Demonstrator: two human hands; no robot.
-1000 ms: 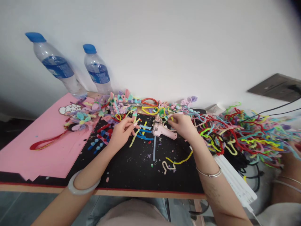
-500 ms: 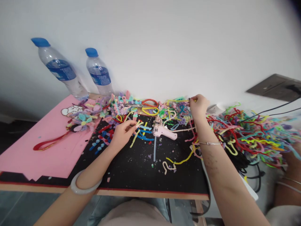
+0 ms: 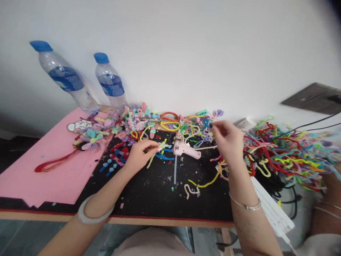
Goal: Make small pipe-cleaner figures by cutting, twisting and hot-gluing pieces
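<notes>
My left hand [image 3: 140,154] is closed in a pinch on a short pale yellow pipe cleaner [image 3: 163,145] at the middle of the black table top. Blue pipe cleaner pieces [image 3: 164,156] lie just past its fingertips. Close to them rests a pink glue gun [image 3: 188,151] with a glue stick [image 3: 175,172] protruding toward me. Over the right part of the table, my right hand [image 3: 229,139] hovers with thumb and fingertips together. Something small and dark shows at those fingertips, too small to name. A yellow pipe cleaner [image 3: 207,184] lies below that hand.
Scissors [image 3: 169,126] lie among fuzzy flower pieces along the wall. Two water bottles [image 3: 65,78] [image 3: 110,80] stand behind pink sheets [image 3: 53,156]. At right are a tangled pipe cleaner heap [image 3: 282,153], a white power strip [image 3: 274,206] and another person's arm [image 3: 329,193].
My right hand has come down and toward me from the pile by the wall, its wrist turning. My left hand has shifted slightly right, keeping the pale yellow pipe cleaner.
</notes>
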